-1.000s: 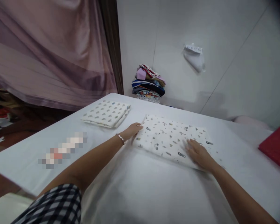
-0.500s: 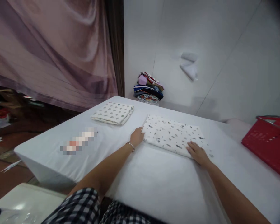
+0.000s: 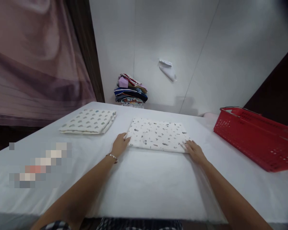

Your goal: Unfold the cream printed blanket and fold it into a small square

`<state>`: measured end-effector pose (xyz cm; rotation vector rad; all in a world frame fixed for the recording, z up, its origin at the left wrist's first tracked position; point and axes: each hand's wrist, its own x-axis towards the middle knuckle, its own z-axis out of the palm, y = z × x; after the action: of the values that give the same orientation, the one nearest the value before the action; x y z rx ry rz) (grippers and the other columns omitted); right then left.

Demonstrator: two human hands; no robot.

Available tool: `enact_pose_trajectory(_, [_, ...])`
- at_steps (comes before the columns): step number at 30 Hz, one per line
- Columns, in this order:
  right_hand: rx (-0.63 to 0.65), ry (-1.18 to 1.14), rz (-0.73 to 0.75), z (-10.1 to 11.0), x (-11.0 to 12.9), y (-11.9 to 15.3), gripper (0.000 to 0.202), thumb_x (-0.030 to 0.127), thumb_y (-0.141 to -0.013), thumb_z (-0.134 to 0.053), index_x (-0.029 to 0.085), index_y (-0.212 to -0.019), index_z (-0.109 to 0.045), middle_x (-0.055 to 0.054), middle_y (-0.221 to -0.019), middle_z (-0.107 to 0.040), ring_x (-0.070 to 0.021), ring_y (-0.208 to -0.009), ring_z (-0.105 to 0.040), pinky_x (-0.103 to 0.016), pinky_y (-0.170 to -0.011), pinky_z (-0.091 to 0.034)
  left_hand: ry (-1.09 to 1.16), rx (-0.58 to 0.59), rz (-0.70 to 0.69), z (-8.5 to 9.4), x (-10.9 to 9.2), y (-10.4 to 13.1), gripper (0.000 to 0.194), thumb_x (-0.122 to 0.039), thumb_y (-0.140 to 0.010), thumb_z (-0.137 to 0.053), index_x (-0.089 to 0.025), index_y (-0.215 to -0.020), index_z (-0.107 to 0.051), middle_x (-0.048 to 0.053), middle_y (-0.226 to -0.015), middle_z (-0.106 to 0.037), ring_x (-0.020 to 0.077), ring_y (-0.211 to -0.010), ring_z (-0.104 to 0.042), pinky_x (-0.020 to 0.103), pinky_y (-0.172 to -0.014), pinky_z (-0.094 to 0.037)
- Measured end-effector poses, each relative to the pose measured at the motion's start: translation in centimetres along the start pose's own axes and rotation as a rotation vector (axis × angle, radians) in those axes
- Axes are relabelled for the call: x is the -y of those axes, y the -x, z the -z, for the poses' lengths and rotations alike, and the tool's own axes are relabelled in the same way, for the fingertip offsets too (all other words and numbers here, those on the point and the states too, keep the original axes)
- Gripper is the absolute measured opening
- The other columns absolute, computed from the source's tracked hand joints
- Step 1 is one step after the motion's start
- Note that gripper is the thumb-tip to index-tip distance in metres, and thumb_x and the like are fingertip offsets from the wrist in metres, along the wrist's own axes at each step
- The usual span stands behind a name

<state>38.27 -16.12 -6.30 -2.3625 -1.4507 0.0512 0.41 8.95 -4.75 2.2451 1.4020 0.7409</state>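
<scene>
From where I stand, the printed folded cloth (image 3: 158,134) lies flat on the white-covered tabletop (image 3: 144,185), set toward the far edge and well back from the near one. Its long axis runs left to right, roughly in line with the near edge, and it sits between the two hands and a little beyond them. Neither hand is clearly nearer: the left hand (image 3: 120,143) is at the cloth's left end, by its near corner, and the right hand (image 3: 194,151) is at the near right corner.

Both arms reach forward over the near edge, slanting inward. The left one wears a bracelet (image 3: 112,156) at the wrist; its fingers are bent, the thumb pointing in against the cloth's side. Whether it pinches the fabric I can't tell from here. The right hand lies palm down and loosely open, fingertips resting on the corner, gripping nothing that I can see.

Toward the tabletop's far left corner lies a second folded cloth (image 3: 90,122), apart from the first. A red basket (image 3: 252,137) stands along the right side, well clear of the right hand.
</scene>
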Motion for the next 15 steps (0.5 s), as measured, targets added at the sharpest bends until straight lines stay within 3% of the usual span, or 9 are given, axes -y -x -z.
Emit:
enact_pose_trajectory(3, [0.009, 0.083, 0.148, 0.3, -0.7, 1.7, 0.052, 0.036, -0.088, -0.038, 0.024, -0.138, -0.041, -0.004, -0.146, -0.036, -0.0230, -0.138, -0.024, -0.049, -0.112, -0.017, -0.073, -0.030, -0.302, 0.6, 0.1, 1.2, 0.044, -0.039, -0.084, -0.048, -0.018, -0.122, -0.052, 0.012, -0.130, -0.051, 0.0265, -0.121, -0.046, 0.040, -0.101, -0.036])
enact_pose_trajectory(6, [0.021, 0.192, 0.221, -0.1, -1.4, 2.5, 0.056, 0.018, -0.081, -0.040, 0.020, -0.137, -0.042, -0.005, -0.145, -0.038, -0.0222, -0.136, -0.029, -0.048, -0.112, -0.018, -0.197, 0.080, -0.542, 1.0, 0.0, 2.0, 0.045, -0.019, -0.078, -0.047, -0.021, -0.123, -0.054, 0.010, -0.135, -0.048, 0.0254, -0.127, -0.040, 0.043, -0.106, -0.030])
enact_pose_trajectory(9, [-0.001, 0.264, 0.190, -0.5, -1.7, 2.1, 0.059, 0.007, -0.078, -0.035, 0.019, -0.135, -0.044, -0.006, -0.142, -0.043, -0.0212, -0.132, -0.036, -0.047, -0.110, -0.023, -0.287, 0.151, -0.567, 1.1, -0.2, 1.7, 0.058, -0.003, -0.070, -0.040, -0.023, -0.122, -0.055, 0.009, -0.134, -0.051, 0.0236, -0.127, -0.041, 0.045, -0.107, -0.029])
enact_pose_trajectory(15, [0.015, 0.310, 0.174, -0.3, -1.6, 0.4, 0.068, -0.002, -0.073, -0.032, 0.022, -0.135, -0.045, -0.004, -0.139, -0.047, -0.0203, -0.129, -0.039, -0.048, -0.108, -0.025, -0.429, 0.109, -0.584, 0.6, -0.4, 0.7, 0.067, 0.007, -0.066, -0.036, -0.023, -0.123, -0.054, 0.009, -0.130, -0.054, 0.0234, -0.123, -0.046, 0.046, -0.104, -0.031])
